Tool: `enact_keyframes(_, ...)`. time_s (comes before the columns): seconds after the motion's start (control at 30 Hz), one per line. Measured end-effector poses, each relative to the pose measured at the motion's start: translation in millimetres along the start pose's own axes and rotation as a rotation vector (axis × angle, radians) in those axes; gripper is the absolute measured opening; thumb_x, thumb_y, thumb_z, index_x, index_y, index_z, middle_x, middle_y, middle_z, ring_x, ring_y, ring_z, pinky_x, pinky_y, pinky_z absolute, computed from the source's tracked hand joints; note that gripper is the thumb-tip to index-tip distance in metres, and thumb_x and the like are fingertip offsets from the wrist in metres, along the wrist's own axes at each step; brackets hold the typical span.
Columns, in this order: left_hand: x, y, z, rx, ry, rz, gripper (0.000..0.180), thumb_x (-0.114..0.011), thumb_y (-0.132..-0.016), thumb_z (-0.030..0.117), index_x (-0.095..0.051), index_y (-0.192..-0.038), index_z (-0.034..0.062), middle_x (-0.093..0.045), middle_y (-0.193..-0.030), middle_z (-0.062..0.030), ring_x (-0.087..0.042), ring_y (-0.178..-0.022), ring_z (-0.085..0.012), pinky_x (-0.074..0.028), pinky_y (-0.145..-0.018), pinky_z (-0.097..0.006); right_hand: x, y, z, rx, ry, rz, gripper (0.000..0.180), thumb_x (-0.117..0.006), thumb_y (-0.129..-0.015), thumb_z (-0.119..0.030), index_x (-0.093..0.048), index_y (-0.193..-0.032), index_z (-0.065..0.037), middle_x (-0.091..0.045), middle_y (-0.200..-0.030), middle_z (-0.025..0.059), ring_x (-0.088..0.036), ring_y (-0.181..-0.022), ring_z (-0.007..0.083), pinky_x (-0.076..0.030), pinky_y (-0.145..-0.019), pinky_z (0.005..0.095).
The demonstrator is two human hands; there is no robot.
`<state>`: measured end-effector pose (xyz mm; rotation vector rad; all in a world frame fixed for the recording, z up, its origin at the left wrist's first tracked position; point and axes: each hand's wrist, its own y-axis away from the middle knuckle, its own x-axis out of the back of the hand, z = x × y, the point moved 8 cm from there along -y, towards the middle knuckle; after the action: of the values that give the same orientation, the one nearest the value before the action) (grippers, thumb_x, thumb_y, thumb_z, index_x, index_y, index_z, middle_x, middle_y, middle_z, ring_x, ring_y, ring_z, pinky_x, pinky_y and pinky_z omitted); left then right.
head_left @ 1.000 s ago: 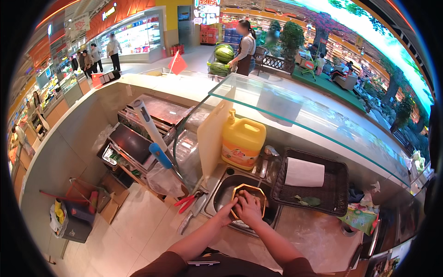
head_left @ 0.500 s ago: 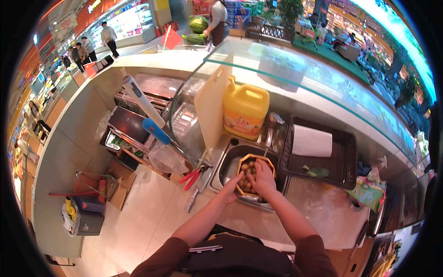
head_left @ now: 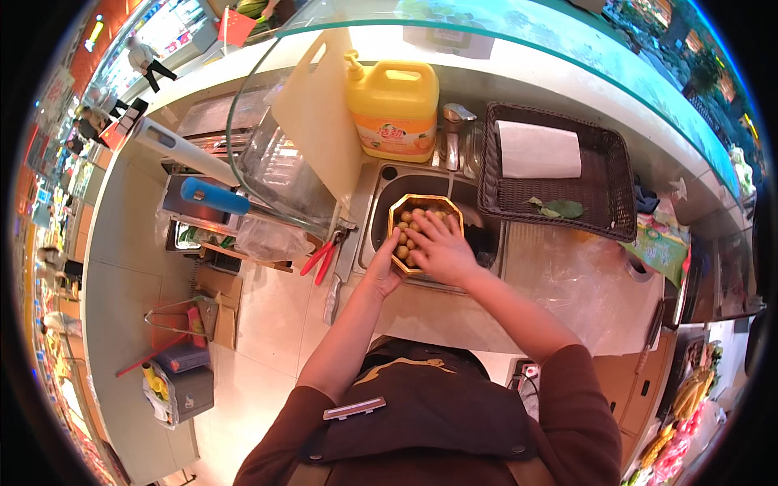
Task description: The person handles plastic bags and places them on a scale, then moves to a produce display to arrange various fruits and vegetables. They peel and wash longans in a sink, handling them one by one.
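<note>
An octagonal bowl with a golden rim (head_left: 394,212) is held over the steel sink (head_left: 378,212). Inside it are several small round brownish-yellow fruits (head_left: 403,252), whose exact kind I cannot make out. My left hand (head_left: 384,267) grips the bowl's near left side, thumb at the rim. Fingers stretched and slightly spread, my right hand (head_left: 442,253) lies over the fruits and hides part of them. Behind the bowl stands a faucet (head_left: 456,121), with a thin stream of water below it.
A yellow jug with a pump (head_left: 395,109) stands behind the sink beside a cutting board (head_left: 320,121). To the right lies a dark woven basket (head_left: 600,198) with white paper and leaves. Red-handled pliers (head_left: 326,257) and a knife (head_left: 332,300) lie left of the sink.
My view has tilted lower, so the counter appears higher in the picture. The right hand's fingers have spread out over the fruits; the left hand stays at the bowl.
</note>
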<state>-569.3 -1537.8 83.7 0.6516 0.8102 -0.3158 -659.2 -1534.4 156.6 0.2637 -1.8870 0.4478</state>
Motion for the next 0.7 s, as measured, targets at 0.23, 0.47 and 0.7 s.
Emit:
enact_keyframes(0.23,17.1,-32.8,-17.5,0.166,-0.059,0.067,0.047,-0.05,-0.091,0.046,-0.048,-0.127,0.0165,-0.055,-0.123,-0.0044,-0.057,-0.108,-0.0213,-0.05,-0.087,-0.04,-35.4,-7.6,32.0,-0.044,-0.094,-0.024,0.048,-0.053,-0.086,-0.043,-0.052,-0.128,-0.021,-0.039,-0.142,0.0085,-0.029,-0.133,0.0332,-0.023,-0.107,0.0511)
enact_keyframes(0.47,39.5,-79.4,-42.1,0.236,0.106,0.01,0.046,-0.042,-0.095,0.043,-0.043,-0.133,0.0164,-0.052,-0.127,-0.008,-0.054,-0.113,-0.0267,-0.048,-0.091,-0.047,-76.2,-24.9,72.9,-0.089,0.005,-0.084,0.049,-0.052,-0.087,-0.045,-0.05,-0.129,-0.02,-0.037,-0.142,0.0081,-0.027,-0.134,0.0326,-0.024,-0.108,0.0501)
enact_keyframes(0.7,74.3,-141.4,-77.0,0.319,0.222,-0.015,0.045,-0.048,-0.093,0.041,-0.046,-0.13,0.015,-0.054,-0.124,-0.009,-0.054,-0.113,-0.0274,-0.045,-0.093,-0.048,-92.5,-25.5,132.5,-0.39,-0.078,0.107,0.045,-0.053,-0.087,-0.035,-0.05,-0.127,-0.016,-0.042,-0.138,0.0103,-0.034,-0.13,0.0313,-0.022,-0.108,0.0516)
